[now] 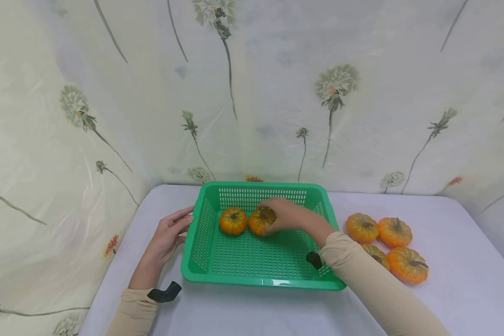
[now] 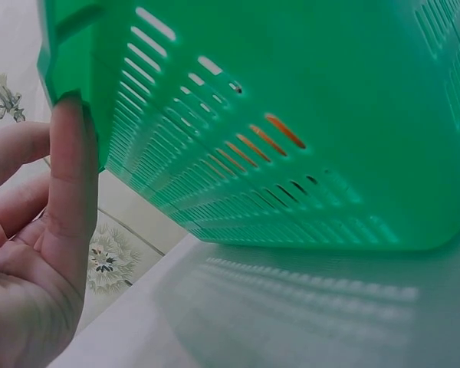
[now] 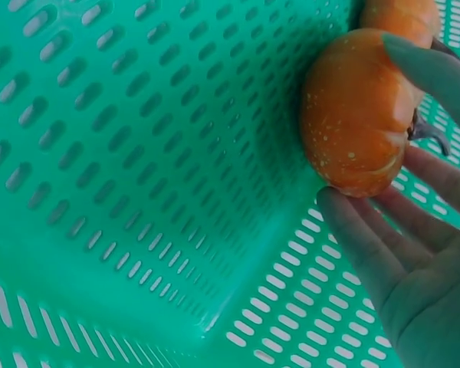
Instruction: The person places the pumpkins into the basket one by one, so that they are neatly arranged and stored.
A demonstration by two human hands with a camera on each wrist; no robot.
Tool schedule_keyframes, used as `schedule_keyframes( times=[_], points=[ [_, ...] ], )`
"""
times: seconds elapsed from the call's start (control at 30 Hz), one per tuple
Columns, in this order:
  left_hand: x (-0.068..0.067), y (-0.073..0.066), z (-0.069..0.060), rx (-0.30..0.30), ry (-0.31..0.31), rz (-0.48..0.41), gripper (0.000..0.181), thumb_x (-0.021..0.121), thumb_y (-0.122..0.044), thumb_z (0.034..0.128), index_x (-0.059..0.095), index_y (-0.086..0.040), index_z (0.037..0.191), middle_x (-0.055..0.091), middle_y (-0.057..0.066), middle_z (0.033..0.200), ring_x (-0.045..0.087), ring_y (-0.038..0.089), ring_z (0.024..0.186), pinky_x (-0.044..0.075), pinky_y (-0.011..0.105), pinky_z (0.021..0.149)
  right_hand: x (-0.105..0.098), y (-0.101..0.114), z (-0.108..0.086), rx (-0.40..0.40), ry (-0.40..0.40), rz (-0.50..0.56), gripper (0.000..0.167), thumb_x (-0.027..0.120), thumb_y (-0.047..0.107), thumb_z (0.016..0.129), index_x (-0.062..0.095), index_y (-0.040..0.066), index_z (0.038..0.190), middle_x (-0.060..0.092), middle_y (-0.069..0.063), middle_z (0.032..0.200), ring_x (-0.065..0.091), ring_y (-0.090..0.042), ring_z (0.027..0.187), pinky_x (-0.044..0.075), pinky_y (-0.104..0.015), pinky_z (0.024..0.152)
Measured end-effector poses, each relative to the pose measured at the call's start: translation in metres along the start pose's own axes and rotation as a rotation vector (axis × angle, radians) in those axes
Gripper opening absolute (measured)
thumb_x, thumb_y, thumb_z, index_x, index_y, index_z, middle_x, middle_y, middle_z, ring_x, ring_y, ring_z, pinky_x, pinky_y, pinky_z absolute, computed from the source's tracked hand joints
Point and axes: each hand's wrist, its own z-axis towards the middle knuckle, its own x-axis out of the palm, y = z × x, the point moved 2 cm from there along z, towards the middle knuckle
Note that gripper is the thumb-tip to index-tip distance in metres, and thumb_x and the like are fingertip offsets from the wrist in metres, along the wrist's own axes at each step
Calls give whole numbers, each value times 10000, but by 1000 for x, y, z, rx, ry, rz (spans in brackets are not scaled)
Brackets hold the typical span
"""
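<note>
A green plastic basket with slotted walls stands on the table. Inside it, near the back, two small orange-green pumpkins sit side by side. My right hand reaches in from the right and grips the right-hand pumpkin, its thumb on one side and fingers on the other. The left-hand pumpkin sits close beside it, untouched by my hand. At the basket's left rim, my left hand touches the outside with nearly straight fingers; the left wrist view shows a fingertip against the rim.
Several more pumpkins lie clustered on the table to the right of the basket, partly behind my right sleeve. A white cloth covers the table. Behind and to the left hangs a dandelion-patterned sheet.
</note>
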Motion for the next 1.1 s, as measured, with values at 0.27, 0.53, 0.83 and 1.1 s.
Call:
schedule_keyframes(
  times=[0.27,0.53,0.83,1.1],
  points=[
    [1,-1,0,-4,-8,-6,526,618,-168,1051,457,4,1521,761,-73,992,729,37,792,638,191,612,1,-1,-1,6,1,23,735,893,328,812,590,42,1417,636,-115,1414,582,-287,1314,517,-475,1137],
    [2,-3,-1,3,-1,-1,539,621,-176,1051,447,13,1525,757,-75,1013,734,38,817,646,199,638,2,-4,-4,0,-3,26,735,880,350,825,581,45,1424,625,-123,1417,577,-297,1310,517,-485,1128],
    [2,-3,0,-10,-15,4,541,629,-192,1048,456,-12,1529,756,-74,1045,744,48,861,658,218,686,1,-3,-6,8,-8,24,716,873,345,834,585,60,1424,625,-117,1422,572,-296,1318,509,-487,1134],
    [3,-3,0,-19,-20,6,537,621,-185,1051,452,-20,1533,751,-71,1046,745,49,870,657,213,697,-1,0,-6,6,-4,20,705,875,326,835,589,51,1417,616,-127,1437,562,-310,1334,502,-497,1144]
  ],
)
